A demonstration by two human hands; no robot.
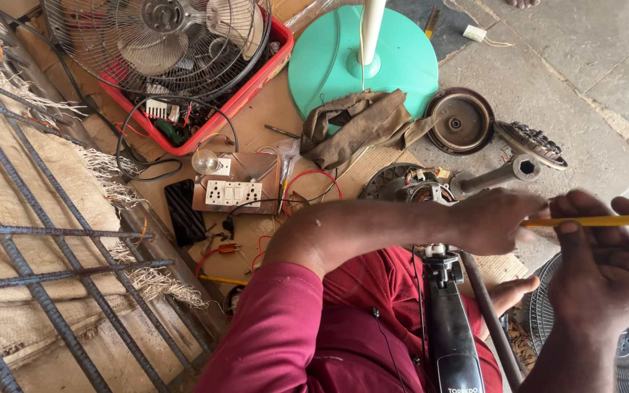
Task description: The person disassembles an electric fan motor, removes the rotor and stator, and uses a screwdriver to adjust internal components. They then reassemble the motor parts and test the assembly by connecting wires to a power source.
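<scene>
Hands meet at right of frame. Right hand (606,258) pinches a thin yellow rod (598,220) between thumb and fingers; left hand (500,218) is closed around the rod's left end. Rod lies level, above a fan guard (547,320) on the floor. Black handle (449,327) rests against the red-clad lap. Beyond the left forearm: motor housing (405,183), grey shaft (500,175), switchboard (236,183) with bulb (205,161). Farther: brown cloth (358,124) on green fan base (329,51), round cover (460,120), red crate (245,91) holding a fan cage (154,40).
</scene>
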